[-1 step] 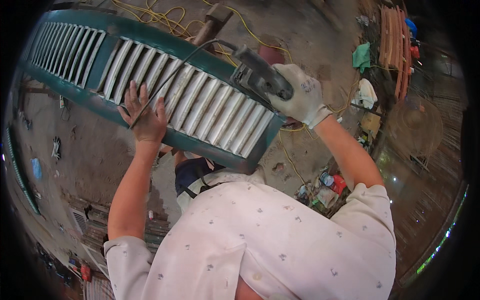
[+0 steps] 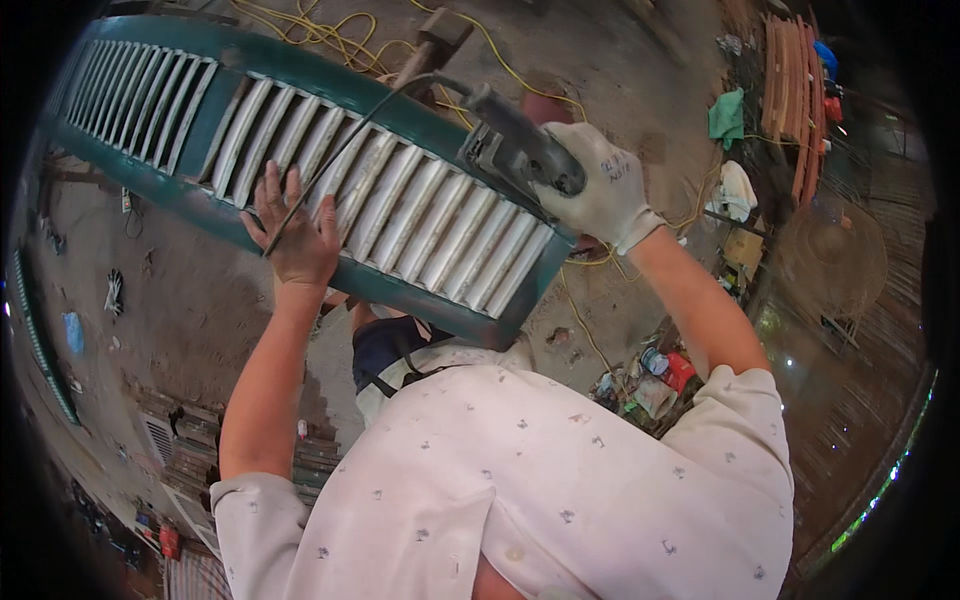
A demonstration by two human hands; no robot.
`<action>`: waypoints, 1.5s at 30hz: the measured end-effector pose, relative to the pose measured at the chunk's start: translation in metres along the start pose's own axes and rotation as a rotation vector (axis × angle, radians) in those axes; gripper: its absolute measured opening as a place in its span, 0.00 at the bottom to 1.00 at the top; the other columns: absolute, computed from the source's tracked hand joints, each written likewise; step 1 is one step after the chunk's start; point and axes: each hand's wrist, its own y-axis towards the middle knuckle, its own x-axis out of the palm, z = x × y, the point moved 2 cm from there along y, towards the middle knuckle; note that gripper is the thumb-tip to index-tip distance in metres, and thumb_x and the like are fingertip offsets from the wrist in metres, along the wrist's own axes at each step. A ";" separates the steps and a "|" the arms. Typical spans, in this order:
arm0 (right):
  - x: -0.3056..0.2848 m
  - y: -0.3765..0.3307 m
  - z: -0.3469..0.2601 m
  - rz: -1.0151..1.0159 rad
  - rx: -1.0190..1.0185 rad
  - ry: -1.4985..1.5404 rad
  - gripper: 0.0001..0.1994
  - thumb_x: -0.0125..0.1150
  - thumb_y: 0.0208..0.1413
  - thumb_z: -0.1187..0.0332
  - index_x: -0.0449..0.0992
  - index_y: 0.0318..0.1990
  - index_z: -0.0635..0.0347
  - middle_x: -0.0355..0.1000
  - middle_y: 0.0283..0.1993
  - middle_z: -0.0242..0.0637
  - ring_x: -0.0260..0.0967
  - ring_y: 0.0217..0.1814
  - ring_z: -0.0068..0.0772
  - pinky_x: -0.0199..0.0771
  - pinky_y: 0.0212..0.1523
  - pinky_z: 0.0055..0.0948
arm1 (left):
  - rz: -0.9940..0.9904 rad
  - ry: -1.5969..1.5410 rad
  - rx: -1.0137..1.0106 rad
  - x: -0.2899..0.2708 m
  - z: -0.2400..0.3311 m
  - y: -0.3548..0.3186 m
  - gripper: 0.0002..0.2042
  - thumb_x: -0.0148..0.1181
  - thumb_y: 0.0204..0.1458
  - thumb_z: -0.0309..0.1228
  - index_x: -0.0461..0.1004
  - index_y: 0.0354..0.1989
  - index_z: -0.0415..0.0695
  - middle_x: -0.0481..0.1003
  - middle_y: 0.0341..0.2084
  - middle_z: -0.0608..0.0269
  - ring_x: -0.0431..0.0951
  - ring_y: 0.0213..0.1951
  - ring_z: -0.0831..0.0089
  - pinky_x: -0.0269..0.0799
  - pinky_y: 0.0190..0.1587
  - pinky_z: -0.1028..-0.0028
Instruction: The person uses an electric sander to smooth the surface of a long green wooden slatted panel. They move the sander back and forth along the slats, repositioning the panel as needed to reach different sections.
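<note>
A long green louvered shutter (image 2: 222, 125) with pale, scuffed slats stretches from the far left to just in front of my body. My left hand (image 2: 297, 238), bare with fingers spread, rests flat on its near edge and slats. In a white glove, my right hand (image 2: 605, 185) grips a dark corded handheld power tool (image 2: 520, 140) above the right end of the shutter. The tool's working face is hidden, so I cannot tell whether it touches the slats. Its black cord (image 2: 345, 140) loops back over the slats and crosses my left hand.
Beyond the shutter, a wooden support (image 2: 440, 32) and a tangled yellow cable (image 2: 335, 35) stand out against the dirt floor. Reddish-brown strips (image 2: 790, 100) lie at the far right. Litter (image 2: 655, 385) is heaped right of my body; stacked slats (image 2: 195, 445) lie at the left.
</note>
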 end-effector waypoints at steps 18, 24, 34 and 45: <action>0.027 0.167 -0.086 -0.023 -0.149 -0.096 0.32 0.69 0.55 0.47 0.77 0.67 0.46 0.79 0.63 0.43 0.82 0.61 0.49 0.82 0.61 0.51 | 0.064 -0.164 0.017 0.005 -0.006 0.010 0.29 0.59 0.68 0.50 0.70 0.74 0.51 0.58 0.80 0.58 0.56 0.80 0.53 0.45 0.79 0.35; 0.015 0.084 -0.026 0.019 -0.116 -0.069 0.31 0.68 0.57 0.48 0.74 0.66 0.46 0.78 0.61 0.41 0.82 0.60 0.47 0.82 0.60 0.47 | 0.078 -0.084 0.009 0.002 -0.003 0.005 0.29 0.59 0.69 0.49 0.69 0.75 0.54 0.60 0.79 0.58 0.58 0.80 0.51 0.41 0.79 0.32; 0.004 -0.054 0.031 -0.028 0.004 -0.041 0.32 0.75 0.53 0.52 0.73 0.65 0.44 0.77 0.55 0.36 0.82 0.55 0.45 0.85 0.50 0.48 | -0.363 -0.597 0.674 -0.031 0.210 -0.130 0.23 0.68 0.57 0.34 0.79 0.63 0.49 0.74 0.65 0.59 0.70 0.69 0.58 0.56 0.78 0.48; 0.005 -0.038 0.029 0.017 -0.015 -0.032 0.31 0.75 0.53 0.52 0.74 0.64 0.45 0.79 0.54 0.37 0.84 0.51 0.45 0.85 0.49 0.46 | -0.512 -0.254 0.926 -0.020 0.271 -0.107 0.37 0.62 0.61 0.42 0.65 0.76 0.35 0.58 0.80 0.47 0.54 0.81 0.54 0.45 0.81 0.41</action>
